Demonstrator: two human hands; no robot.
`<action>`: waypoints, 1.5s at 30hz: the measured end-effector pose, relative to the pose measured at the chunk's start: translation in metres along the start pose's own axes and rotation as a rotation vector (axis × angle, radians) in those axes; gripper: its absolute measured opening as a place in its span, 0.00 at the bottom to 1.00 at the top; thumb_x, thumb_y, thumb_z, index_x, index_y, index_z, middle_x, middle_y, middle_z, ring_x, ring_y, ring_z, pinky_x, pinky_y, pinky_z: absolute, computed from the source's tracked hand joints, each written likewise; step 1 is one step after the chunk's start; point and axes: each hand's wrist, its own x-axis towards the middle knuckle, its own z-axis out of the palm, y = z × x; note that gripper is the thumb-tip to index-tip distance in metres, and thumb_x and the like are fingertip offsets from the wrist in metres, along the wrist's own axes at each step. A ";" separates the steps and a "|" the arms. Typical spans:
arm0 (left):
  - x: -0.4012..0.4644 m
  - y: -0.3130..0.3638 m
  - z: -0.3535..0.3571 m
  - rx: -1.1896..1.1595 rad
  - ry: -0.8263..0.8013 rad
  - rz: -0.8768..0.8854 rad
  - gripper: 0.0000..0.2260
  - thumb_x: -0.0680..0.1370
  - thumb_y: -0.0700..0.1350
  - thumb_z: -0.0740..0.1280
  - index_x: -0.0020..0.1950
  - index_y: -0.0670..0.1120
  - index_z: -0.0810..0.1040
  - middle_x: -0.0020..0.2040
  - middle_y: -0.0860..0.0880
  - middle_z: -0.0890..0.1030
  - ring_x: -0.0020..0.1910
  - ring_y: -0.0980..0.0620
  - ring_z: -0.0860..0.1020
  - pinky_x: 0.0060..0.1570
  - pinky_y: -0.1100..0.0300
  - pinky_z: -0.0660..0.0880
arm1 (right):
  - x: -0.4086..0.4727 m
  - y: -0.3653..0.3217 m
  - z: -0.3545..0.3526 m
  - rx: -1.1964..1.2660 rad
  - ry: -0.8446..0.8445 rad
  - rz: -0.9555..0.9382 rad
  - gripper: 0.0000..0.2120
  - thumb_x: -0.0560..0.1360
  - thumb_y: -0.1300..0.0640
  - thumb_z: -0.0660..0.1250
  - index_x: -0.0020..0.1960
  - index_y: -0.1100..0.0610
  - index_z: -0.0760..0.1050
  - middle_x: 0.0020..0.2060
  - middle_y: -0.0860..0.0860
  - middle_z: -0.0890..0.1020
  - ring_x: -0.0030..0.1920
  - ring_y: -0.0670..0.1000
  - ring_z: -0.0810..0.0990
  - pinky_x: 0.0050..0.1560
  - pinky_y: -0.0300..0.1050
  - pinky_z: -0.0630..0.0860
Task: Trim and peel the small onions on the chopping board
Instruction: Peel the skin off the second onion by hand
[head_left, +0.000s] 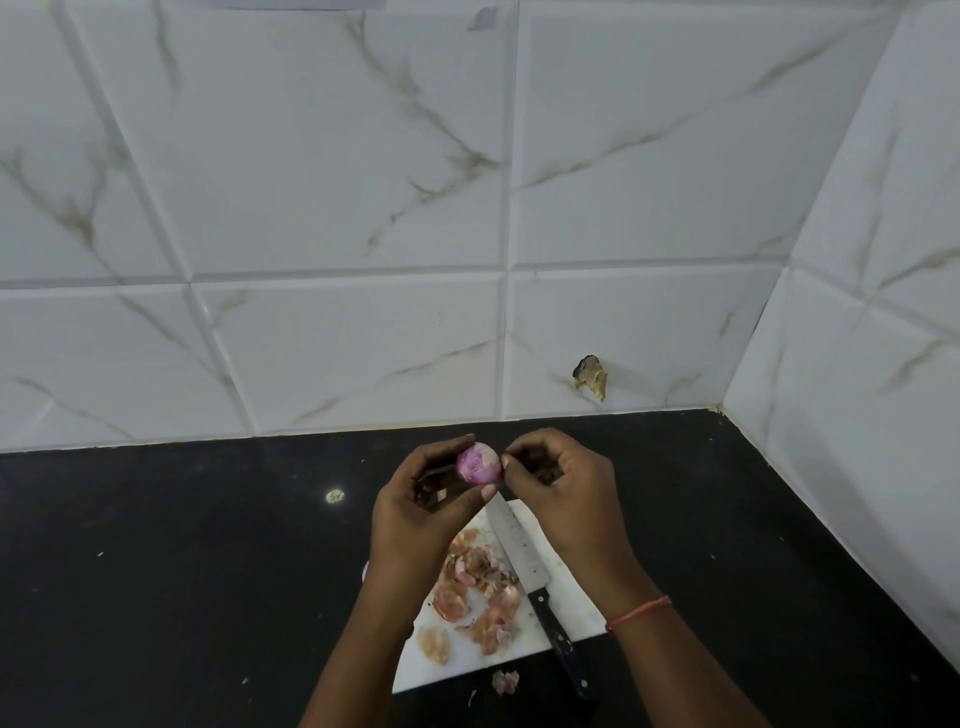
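Centrally, a small purple onion (479, 464), mostly peeled and glossy, is held up in the air above the far end of a white chopping board (571, 597). It looks nearly round, so its long axis and which way its root or tip points cannot be told. The left hand (421, 509) grips it, fingers curled over the top and thumb pressed underneath. The right hand (556, 488) meets the onion's right side, its thumb and forefinger pinching at the surface there, the other fingers curled in; whether a bit of skin lies between them cannot be seen. A thin orange thread (640, 612) circles the right wrist.

Below the hands, a kitchen knife (524, 561) lies on the board, its blade pointing away from the person and its black handle reaching past the near edge. Just left of the knife sits a loose heap of pale pink onion skins (478, 597); one scrap (505, 682) lies off the board on the black tabletop (182, 571). White marble-patterned wall tiles (337, 208) rise behind.
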 end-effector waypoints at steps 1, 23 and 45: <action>0.000 0.000 0.001 -0.005 0.004 -0.002 0.21 0.69 0.33 0.78 0.59 0.48 0.82 0.55 0.51 0.86 0.56 0.52 0.83 0.57 0.47 0.81 | 0.000 0.000 0.000 0.015 0.015 0.005 0.05 0.72 0.64 0.72 0.46 0.56 0.81 0.38 0.45 0.83 0.41 0.43 0.83 0.44 0.39 0.81; -0.002 0.008 0.001 -0.030 0.012 0.008 0.22 0.65 0.41 0.78 0.59 0.47 0.82 0.53 0.51 0.86 0.54 0.51 0.84 0.55 0.49 0.82 | -0.005 -0.005 0.001 0.073 0.031 -0.041 0.07 0.74 0.66 0.70 0.49 0.57 0.81 0.41 0.45 0.84 0.43 0.43 0.84 0.46 0.37 0.80; -0.013 0.010 0.000 0.037 0.025 0.048 0.20 0.69 0.35 0.78 0.59 0.47 0.82 0.54 0.50 0.86 0.55 0.51 0.84 0.56 0.45 0.81 | -0.007 -0.010 -0.008 -0.260 -0.233 -0.113 0.04 0.78 0.54 0.64 0.52 0.51 0.73 0.48 0.44 0.75 0.48 0.42 0.76 0.48 0.41 0.78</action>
